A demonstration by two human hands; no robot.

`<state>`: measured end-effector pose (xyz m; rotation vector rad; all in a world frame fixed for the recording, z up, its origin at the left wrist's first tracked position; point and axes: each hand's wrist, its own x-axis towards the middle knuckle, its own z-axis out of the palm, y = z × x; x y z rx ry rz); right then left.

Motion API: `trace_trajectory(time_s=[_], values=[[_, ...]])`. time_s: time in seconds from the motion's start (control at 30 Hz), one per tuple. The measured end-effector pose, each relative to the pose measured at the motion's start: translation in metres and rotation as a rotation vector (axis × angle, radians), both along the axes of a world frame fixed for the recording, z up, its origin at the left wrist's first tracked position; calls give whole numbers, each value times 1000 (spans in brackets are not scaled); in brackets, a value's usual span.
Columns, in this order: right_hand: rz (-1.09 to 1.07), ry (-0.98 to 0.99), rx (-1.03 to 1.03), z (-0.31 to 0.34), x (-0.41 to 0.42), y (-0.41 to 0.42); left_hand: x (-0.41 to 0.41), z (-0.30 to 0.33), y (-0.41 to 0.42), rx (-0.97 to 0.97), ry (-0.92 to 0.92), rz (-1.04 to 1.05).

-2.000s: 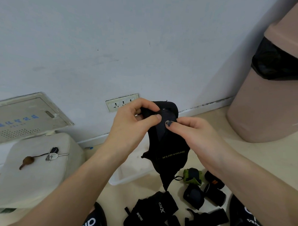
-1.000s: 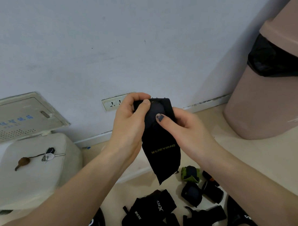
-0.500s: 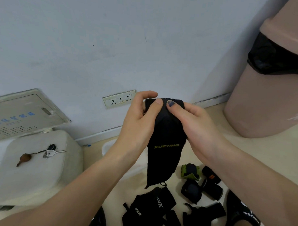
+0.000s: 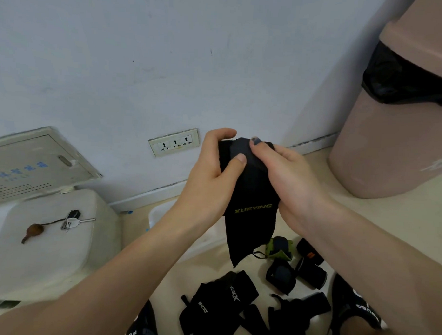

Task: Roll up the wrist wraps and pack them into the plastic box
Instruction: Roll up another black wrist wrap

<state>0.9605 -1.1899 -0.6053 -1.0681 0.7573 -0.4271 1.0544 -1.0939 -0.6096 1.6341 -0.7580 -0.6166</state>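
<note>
A pale floor [image 4: 401,218] meets a blue-grey wall [image 4: 169,52] with a socket strip [image 4: 174,145] low on it. A pink bin [image 4: 396,138] stands far right, and a white case [image 4: 44,241] with keys [image 4: 71,219] on top stands at the left. A plastic box [image 4: 160,213] shows behind the left forearm. Black wraps [image 4: 217,305] and small rolls [image 4: 281,274] lie near. The left hand [image 4: 209,182] and right hand [image 4: 289,179] both pinch the top of a black wrist wrap [image 4: 251,211], held above the floor. Its long axis hangs downward, its loose end pointing at the floor.
</note>
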Motion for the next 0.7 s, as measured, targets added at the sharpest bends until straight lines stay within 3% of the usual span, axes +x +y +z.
trace_trajectory(time_s=[0.13, 0.27, 0.5, 0.6, 0.7], values=[[90, 11, -15, 1, 1, -4, 2, 0, 1, 8, 36, 55], [-4, -11, -19, 1, 2, -5, 0, 2, 2, 29, 173, 28], [-146, 26, 29, 1, 6, -11, -15, -4, 7, 209, 175, -37], [-58, 10, 78, 0, 5, -12, -12, -1, 7, 180, 210, 5], [101, 60, -60, -4, 2, -4, 0, 1, 4, 108, 313, 88]])
